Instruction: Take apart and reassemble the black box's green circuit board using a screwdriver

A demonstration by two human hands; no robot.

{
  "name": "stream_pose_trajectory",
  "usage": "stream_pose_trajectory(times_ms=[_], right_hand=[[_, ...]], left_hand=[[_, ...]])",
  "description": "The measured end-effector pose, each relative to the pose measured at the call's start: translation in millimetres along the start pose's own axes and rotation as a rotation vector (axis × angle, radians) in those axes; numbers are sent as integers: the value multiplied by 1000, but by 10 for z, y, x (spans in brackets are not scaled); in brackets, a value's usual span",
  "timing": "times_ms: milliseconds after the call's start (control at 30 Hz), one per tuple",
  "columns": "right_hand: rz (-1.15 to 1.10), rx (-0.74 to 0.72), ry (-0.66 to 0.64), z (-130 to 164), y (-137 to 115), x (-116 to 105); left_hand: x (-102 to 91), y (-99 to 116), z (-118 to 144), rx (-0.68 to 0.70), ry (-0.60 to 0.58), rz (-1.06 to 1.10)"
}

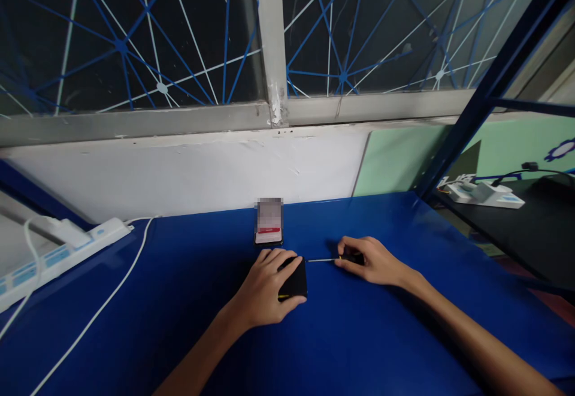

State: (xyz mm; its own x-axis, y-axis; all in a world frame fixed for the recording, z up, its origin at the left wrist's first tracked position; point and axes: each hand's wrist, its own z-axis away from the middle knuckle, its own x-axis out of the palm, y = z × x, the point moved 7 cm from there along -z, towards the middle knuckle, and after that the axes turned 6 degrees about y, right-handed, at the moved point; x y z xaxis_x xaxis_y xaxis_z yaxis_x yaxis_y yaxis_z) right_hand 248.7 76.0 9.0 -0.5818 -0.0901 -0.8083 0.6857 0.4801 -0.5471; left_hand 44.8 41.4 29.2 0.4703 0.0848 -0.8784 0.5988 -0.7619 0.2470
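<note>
A flat black box (297, 281) with a small yellow mark lies on the blue table. My left hand (269, 285) grips it, fingers over the top and far edge and the thumb along the near edge. Part of the box is hidden under that hand. To the right, my right hand (366, 260) is closed on the dark handle of a screwdriver (321, 260). Its thin metal shaft points left, with the tip at or very near the box's right side; I cannot tell whether they touch.
Behind the box stands a phone (268, 236), its screen partly blurred. A white power strip (58, 261) with a plug and white cable (108, 306) lies on the left of the blue table (381, 336). Another power strip (487, 194) sits on a dark shelf at right.
</note>
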Motion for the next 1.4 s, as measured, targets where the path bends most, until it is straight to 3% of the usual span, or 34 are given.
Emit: stream_pose_trajectory(times_ms=[400, 567, 900, 1400], right_hand=[[23, -41, -17, -18, 52, -46], [1, 16, -21, -10, 99, 27], [-3, 6, -17, -6, -15, -51], [101, -3, -1, 1, 17, -23]], left_hand=[[-8, 5, -8, -5, -9, -5], [15, -5, -1, 1, -27, -8], [19, -8, -5, -18, -39, -7], [36, -13, 6, -3, -49, -33]])
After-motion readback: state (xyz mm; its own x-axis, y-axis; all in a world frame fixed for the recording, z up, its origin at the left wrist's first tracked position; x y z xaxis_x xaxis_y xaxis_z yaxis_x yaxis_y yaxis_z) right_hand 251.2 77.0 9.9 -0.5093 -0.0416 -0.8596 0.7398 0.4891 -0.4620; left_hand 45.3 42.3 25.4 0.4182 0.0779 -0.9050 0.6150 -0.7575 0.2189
